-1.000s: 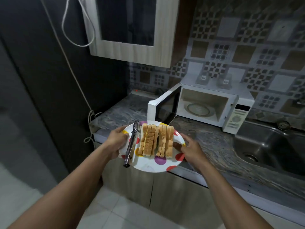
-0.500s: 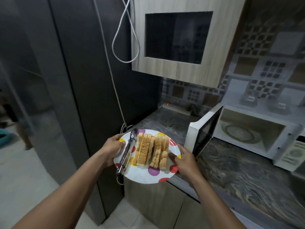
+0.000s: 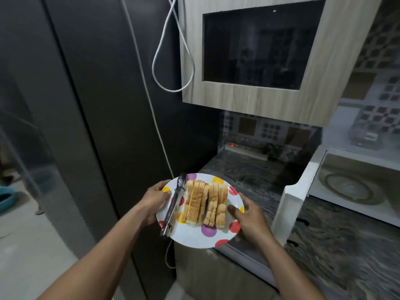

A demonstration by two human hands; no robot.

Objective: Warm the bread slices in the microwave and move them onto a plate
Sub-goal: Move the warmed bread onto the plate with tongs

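Note:
A white plate (image 3: 195, 239) with coloured dots is held level in front of me, off the counter's left end. My left hand (image 3: 154, 201) grips its left rim and my right hand (image 3: 249, 217) grips its right rim. Several bread slices (image 3: 205, 203) stand on edge in two rows across the plate. Metal tongs (image 3: 173, 205) lie on the plate left of the bread. The white microwave (image 3: 355, 187) stands at the right with its door (image 3: 291, 211) swung open; its glass turntable (image 3: 351, 189) is bare.
A dark marbled counter (image 3: 346, 252) runs to the right. A wooden wall cabinet (image 3: 259, 61) hangs above it. A dark tall panel (image 3: 97, 105) with a hanging white cable (image 3: 171, 61) stands at the left. A power strip (image 3: 244, 149) lies against the tiled wall.
My view has swung left, so the microwave and sink slid to the right. The plate with bread and tongs has stayed in both hands in front of me.

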